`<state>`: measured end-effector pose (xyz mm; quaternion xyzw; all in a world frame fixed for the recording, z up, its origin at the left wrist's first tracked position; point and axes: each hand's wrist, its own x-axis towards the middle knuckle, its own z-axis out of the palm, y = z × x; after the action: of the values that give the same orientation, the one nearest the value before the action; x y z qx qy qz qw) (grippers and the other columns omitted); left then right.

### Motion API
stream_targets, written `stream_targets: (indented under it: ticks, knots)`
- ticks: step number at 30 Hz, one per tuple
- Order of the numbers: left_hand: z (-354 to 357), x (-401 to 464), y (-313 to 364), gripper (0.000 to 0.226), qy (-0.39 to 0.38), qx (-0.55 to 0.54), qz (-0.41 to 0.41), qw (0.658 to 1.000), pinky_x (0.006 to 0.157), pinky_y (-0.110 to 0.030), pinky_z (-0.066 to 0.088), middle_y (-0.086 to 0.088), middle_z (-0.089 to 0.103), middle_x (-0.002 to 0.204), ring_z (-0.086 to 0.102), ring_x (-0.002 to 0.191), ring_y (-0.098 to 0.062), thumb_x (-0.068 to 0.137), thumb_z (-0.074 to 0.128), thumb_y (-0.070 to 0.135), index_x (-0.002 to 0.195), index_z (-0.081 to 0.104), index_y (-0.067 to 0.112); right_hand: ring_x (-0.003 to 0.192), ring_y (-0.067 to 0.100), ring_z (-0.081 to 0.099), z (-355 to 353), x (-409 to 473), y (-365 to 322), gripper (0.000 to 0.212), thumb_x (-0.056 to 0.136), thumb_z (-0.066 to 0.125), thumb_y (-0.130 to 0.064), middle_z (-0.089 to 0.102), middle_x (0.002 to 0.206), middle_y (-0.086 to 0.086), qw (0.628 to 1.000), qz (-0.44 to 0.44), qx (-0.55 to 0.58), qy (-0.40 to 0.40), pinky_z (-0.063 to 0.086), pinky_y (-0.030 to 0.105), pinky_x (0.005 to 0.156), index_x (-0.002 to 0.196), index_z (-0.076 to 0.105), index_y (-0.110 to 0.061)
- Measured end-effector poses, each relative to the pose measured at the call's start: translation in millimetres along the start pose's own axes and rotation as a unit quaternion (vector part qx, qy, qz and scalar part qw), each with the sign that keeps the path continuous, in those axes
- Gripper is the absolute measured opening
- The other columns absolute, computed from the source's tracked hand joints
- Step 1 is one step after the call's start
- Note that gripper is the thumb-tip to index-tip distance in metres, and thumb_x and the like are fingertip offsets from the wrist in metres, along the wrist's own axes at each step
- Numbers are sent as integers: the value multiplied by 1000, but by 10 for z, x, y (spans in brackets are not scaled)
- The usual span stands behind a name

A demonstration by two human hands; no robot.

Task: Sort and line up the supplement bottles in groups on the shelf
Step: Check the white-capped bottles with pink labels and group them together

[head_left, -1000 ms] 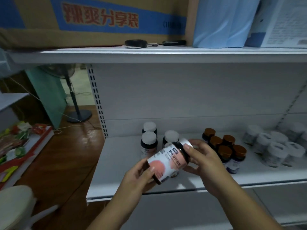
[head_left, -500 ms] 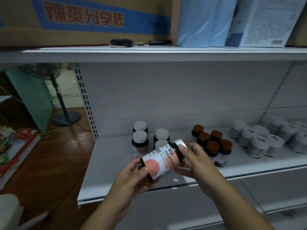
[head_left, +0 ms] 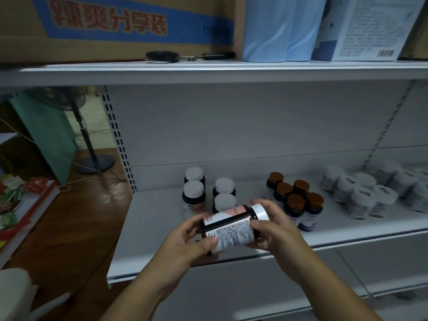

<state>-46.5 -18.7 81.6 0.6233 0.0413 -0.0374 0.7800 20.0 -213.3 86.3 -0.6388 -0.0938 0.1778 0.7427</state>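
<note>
Comparing with a second ago, the white-capped bottle (head_left: 234, 225) has been rolled so its fine-print panel faces up where the pink front label showed before; the left hand (head_left: 185, 245) is clamped on its base end and the right hand (head_left: 275, 230) on its cap end, holding it sideways just in front of the shelf (head_left: 157, 230). Judged from this, the label check is under way and placement is pending: its likely group, four white-capped bottles (head_left: 209, 193), stands behind, with the brown-capped bottles (head_left: 295, 200) and the clear jars (head_left: 368, 195) grouped further right.
</note>
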Motion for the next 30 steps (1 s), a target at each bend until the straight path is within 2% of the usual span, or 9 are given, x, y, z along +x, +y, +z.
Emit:
stream_targets:
  ticks: [4, 8, 11, 13, 17, 20, 24, 27, 30]
  knots:
    - [1, 7, -55, 58, 29, 54, 42, 997, 72, -31, 58, 3, 69, 107, 70, 95, -17, 58, 83, -4, 106, 65, 25, 89, 24, 71, 39, -59, 22, 33, 87, 60, -45, 69, 105, 9, 998, 42, -46, -20, 56, 31, 69, 113, 54, -26]
    - [41, 22, -116, 68, 21, 64, 67, 995, 75, -28, 57, 0, 66, 112, 67, 100, -14, 52, 82, -3, 111, 62, 24, 82, 18, 70, 24, -72, 36, 28, 81, 66, -38, 72, 94, 3, 999, 8, -30, 10, 57, 32, 65, 104, 60, -24]
    - [70, 65, -115, 75, -18, 41, 32, 998, 76, -27, 56, 9, 66, 115, 66, 104, -12, 54, 84, 12, 120, 55, 30, 83, 13, 69, -50, -86, 31, 44, 71, 73, -30, 72, 92, -1, 1000, -21, -10, 12, 55, 31, 64, 112, 59, -30]
    - [84, 105, -92, 63, -30, 33, -12, 999, 73, -30, 57, 4, 68, 114, 69, 97, -14, 62, 78, 18, 120, 57, 25, 81, 14, 69, -90, -82, 44, 60, 62, 74, -29, 72, 92, -1, 1000, -26, -4, 9, 54, 30, 64, 119, 55, -35]
    - [100, 138, -77, 54, -11, 48, 12, 999, 67, -27, 56, -3, 71, 103, 71, 87, -18, 57, 78, 4, 109, 64, 14, 87, 23, 70, -115, -79, 78, 78, 53, 78, -28, 69, 105, 10, 999, -17, 46, -8, 56, 34, 69, 125, 51, -31]
    - [126, 134, -111, 65, 32, 137, 72, 987, 75, -27, 57, 3, 69, 107, 68, 98, -15, 47, 86, 9, 105, 65, 30, 92, 23, 70, -107, -90, 76, 61, 67, 81, -37, 69, 106, 11, 1000, -3, 28, 7, 58, 35, 75, 118, 54, -19]
    - [188, 109, -130, 72, 35, 250, 136, 958, 87, -25, 54, 16, 60, 117, 60, 108, -4, 53, 88, 17, 111, 58, 47, 85, 23, 71, -149, -67, 64, 49, 71, 79, -37, 72, 97, 9, 1000, -10, 20, 19, 56, 33, 71, 109, 58, -14]
    - [199, 142, -77, 79, -10, 148, 69, 987, 79, -24, 56, 10, 60, 121, 64, 105, -6, 58, 85, 19, 127, 49, 34, 87, 26, 70, -199, -54, 72, 57, 57, 79, -31, 71, 98, 11, 999, -34, 41, 7, 55, 34, 69, 107, 57, -13]
    - [204, 191, -50, 60, -33, 74, 24, 996, 70, -30, 58, -2, 68, 109, 71, 91, -18, 63, 83, 10, 117, 57, 19, 90, 27, 68, -236, -31, 114, 60, 52, 80, -25, 67, 101, 13, 998, -46, 45, 2, 54, 37, 70, 109, 59, -22]
